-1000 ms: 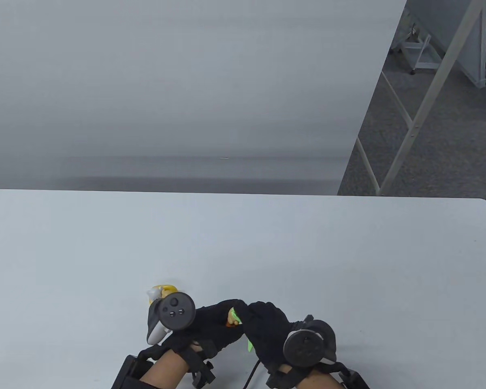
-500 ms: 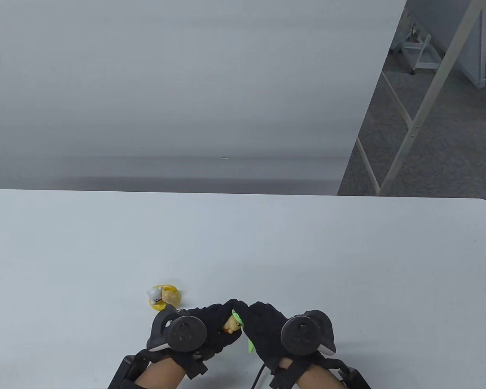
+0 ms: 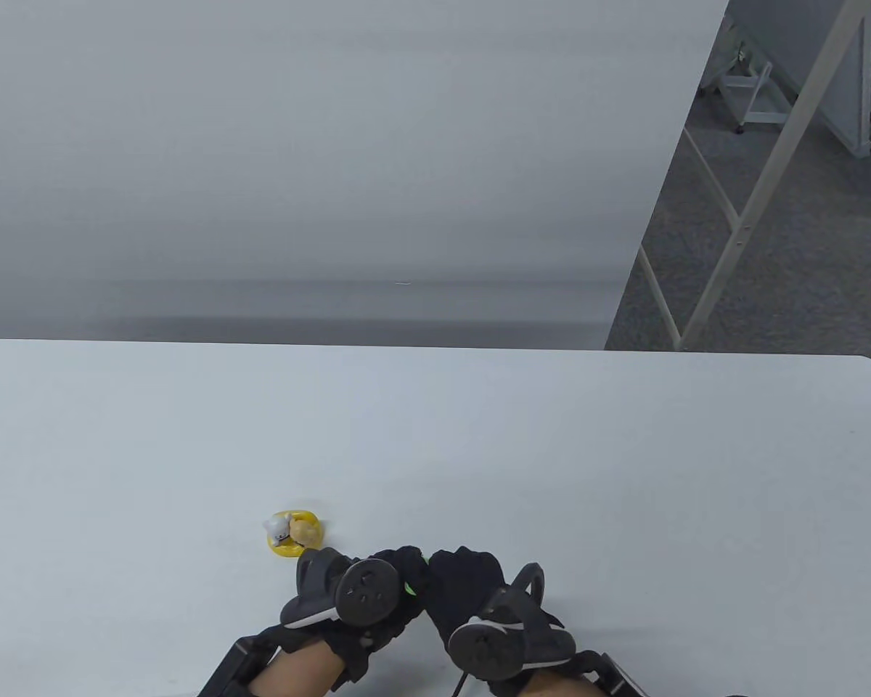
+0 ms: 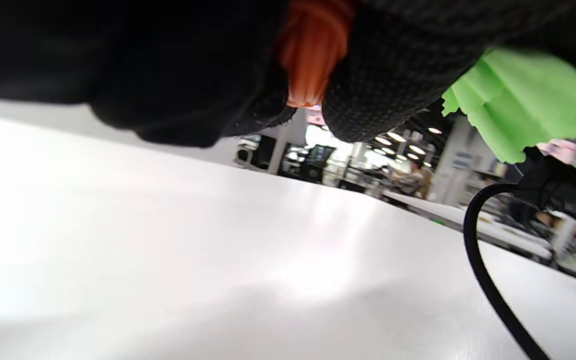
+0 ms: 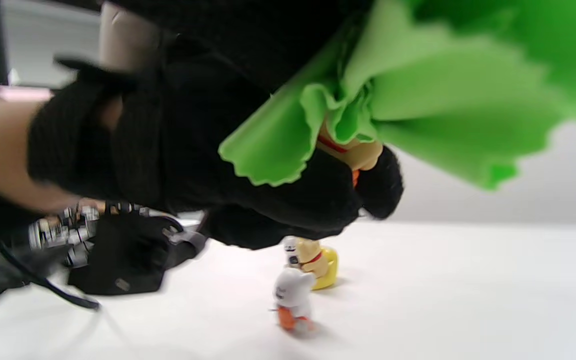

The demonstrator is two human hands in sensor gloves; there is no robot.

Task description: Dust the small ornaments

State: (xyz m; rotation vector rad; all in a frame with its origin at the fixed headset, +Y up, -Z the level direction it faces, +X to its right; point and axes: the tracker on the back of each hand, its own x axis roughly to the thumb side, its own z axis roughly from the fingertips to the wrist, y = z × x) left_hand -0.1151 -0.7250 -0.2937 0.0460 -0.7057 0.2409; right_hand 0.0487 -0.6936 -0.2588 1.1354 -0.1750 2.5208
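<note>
My left hand (image 3: 403, 575) grips a small tan and orange figurine (image 5: 354, 151) just above the table; its orange base shows between the gloved fingers in the left wrist view (image 4: 312, 55). My right hand (image 3: 446, 577) holds a green cloth (image 5: 418, 90) bunched over the top of that figurine. In the table view the hands press together and only a sliver of the cloth (image 3: 410, 587) shows. A yellow-based ornament (image 3: 295, 536) with a tan figure stands on the table left of my left hand, with a small white figure (image 5: 292, 299) beside it.
The white table (image 3: 551, 450) runs wide to the far edge. A black cable (image 4: 488, 280) trails from my right wrist over the table near the front edge. A grey partition (image 3: 334, 145) stands behind the table.
Both hands have drawn back toward the near edge and rolled, the trackers tipping. The yellow ornament is now uncovered. The held figurine is now hidden between the hands in the table view.
</note>
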